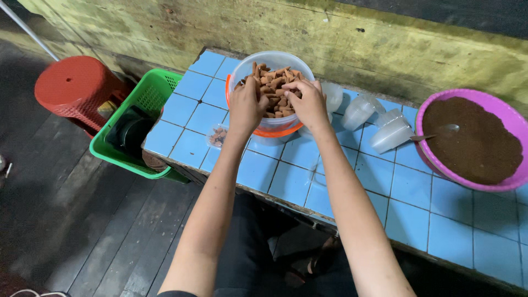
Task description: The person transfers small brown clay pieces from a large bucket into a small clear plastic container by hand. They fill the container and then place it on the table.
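Observation:
A clear plastic tub (272, 61) full of small brown snack pieces (276, 91) stands on the blue tiled counter (286, 176), with an orange rim around its lower part. My left hand (246, 107) reaches into the tub from the left, fingers curled among the pieces. My right hand (307, 102) rests over the pile from the right, fingers bent on the pieces. A small clear cup (218, 136) with a few brown pieces sits on the counter just left of my left wrist.
Stacks of empty clear cups (391, 132) lie right of the tub. A purple basin of dark brown powder (476, 140) with a spoon (440, 132) is at far right. A green basket (146, 124) and a red stool (77, 88) stand on the floor to the left.

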